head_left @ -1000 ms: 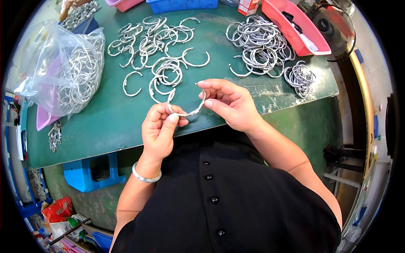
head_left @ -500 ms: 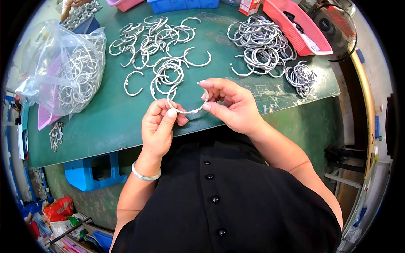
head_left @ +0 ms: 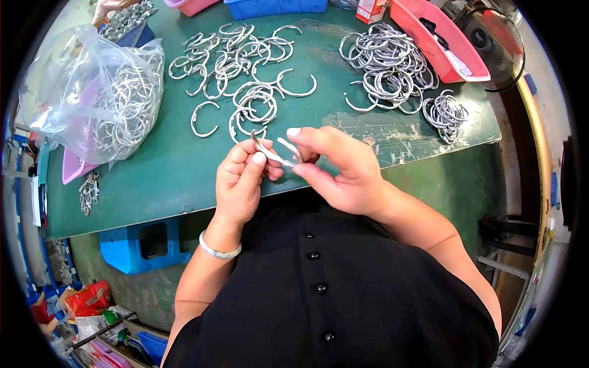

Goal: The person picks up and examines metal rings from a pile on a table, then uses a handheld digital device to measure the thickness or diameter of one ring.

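In front of my chest, just over the table's near edge, I hold one silver open bangle [head_left: 272, 154] between both hands. My left hand [head_left: 240, 181] pinches one side of it between thumb and curled fingers. My right hand [head_left: 343, 164] has thumb and forefinger bent round its other side, partly hiding it. Just beyond my fingers lies a loose stack of silver bangles [head_left: 254, 101], with a single C-shaped bangle [head_left: 204, 119] to its left. More open bangles [head_left: 230, 58] spread out behind these.
On the green table [head_left: 165, 178] a bangle heap [head_left: 389, 64] lies right, beside a smaller bundle [head_left: 446, 115] and a pink basket [head_left: 438, 46]. A clear plastic bag [head_left: 126, 104] of bangles stands left. A blue stool [head_left: 144, 248] is below; a fan [head_left: 491, 40] stands far right.
The held bangle has been turned, so its curve now shows more edge-on. My right hand has tilted and come slightly nearer the left. The whole view has shifted a little.
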`<state>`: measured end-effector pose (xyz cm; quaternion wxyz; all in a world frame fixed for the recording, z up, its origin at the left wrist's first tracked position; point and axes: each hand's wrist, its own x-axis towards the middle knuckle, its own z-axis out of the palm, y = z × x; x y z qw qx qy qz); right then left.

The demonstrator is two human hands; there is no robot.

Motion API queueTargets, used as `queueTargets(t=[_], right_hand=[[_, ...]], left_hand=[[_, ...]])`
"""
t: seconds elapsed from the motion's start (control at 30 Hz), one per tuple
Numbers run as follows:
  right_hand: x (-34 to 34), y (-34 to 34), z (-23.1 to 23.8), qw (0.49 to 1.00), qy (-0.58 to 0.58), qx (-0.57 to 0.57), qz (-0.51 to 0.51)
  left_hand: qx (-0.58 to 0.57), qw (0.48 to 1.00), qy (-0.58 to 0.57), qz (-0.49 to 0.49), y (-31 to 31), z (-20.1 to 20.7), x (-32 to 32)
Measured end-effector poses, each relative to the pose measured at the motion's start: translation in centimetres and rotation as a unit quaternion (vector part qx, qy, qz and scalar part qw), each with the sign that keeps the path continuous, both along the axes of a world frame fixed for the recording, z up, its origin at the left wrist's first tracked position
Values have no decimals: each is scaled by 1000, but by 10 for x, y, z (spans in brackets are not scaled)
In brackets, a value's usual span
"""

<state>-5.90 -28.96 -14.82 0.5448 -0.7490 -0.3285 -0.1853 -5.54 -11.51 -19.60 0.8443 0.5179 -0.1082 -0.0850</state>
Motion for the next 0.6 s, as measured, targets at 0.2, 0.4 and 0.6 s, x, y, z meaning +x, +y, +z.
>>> queueTargets(t=[0.2,0.4,0.6], right_hand=[[1,11,4,991,-116,-70,25],[-3,14,1,981,-171,-90,25],[-1,9,6,989,-119,-80,18]], left_hand=[[-6,1000,-12,3,-1,5,4],[14,1000,20,-13,1,3,3],[2,1000,11,-7,0,4,4]])
